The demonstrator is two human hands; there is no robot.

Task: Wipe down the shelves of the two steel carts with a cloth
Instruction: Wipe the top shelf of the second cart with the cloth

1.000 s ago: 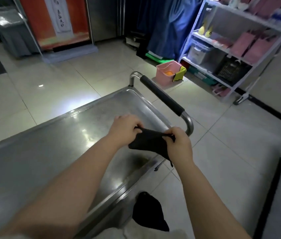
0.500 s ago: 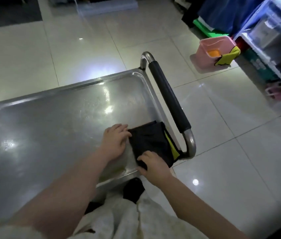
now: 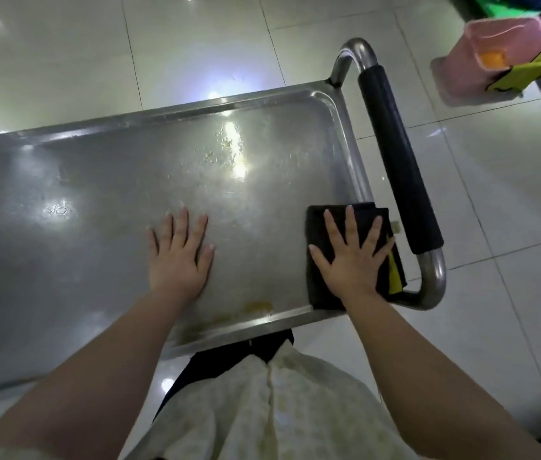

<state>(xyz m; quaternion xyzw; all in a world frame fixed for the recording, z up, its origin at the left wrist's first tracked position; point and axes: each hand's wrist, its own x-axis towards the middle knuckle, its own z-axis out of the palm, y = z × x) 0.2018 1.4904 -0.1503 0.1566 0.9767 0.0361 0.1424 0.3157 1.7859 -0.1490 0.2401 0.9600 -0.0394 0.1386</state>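
A steel cart's top shelf [image 3: 103,194] fills the left and middle of the head view, with smears and yellowish stains near its front edge. A folded black cloth [image 3: 320,227] with a yellow edge lies in the shelf's right front corner. My right hand [image 3: 352,260] presses flat on the cloth, fingers spread. My left hand [image 3: 179,257] rests flat on the bare steel to the left of the cloth, holding nothing. The cart's push handle [image 3: 395,154] with a black grip runs along the right end.
A pink plastic bin [image 3: 471,61] with a yellow cloth over its rim stands on the tiled floor at the upper right. Glossy white tiles surround the cart. My light apron shows at the bottom.
The cloth, held up between both hands a second ago, now lies folded on the shelf corner. My right hand has flattened onto it and my left hand has slid left onto bare steel.
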